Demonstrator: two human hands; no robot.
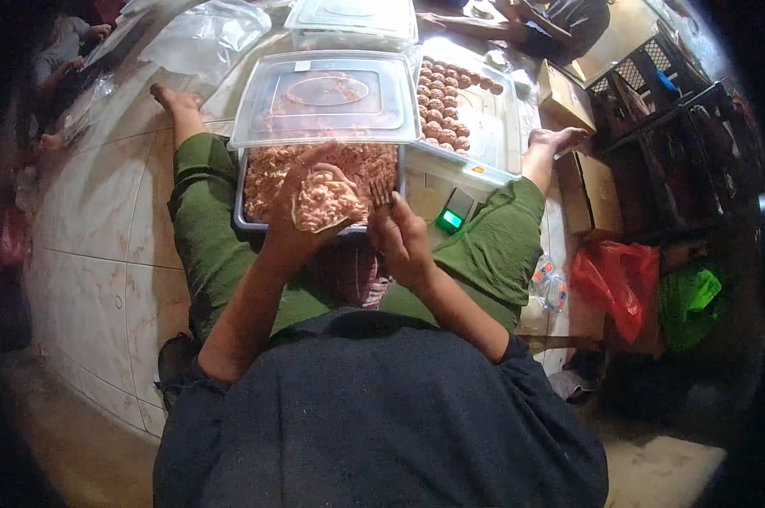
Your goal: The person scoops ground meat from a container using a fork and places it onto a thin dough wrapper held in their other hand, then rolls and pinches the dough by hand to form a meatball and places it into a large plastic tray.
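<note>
My left hand [291, 222] is cupped round a pale, roundish piece heaped with creamy shredded mixture [327, 199], above a grey tray [241, 199] of reddish-brown shredded food. My right hand [403, 233] grips a metal fork [382, 193] just to the right of that piece. A translucent lid [323, 110] rests over the far part of the tray. Below and right of the right hand sits a small scale [457, 207] with a lit green display, between my legs.
A plastic container [505, 110] holds rows of brown balls at the back right. Another lidded box [348, 21] and plastic bags [204, 38] lie behind. Cardboard boxes [592, 195], a red bag [615, 284] and dark racks [653, 152] line the right. Other people [560, 21] sit at the far edges.
</note>
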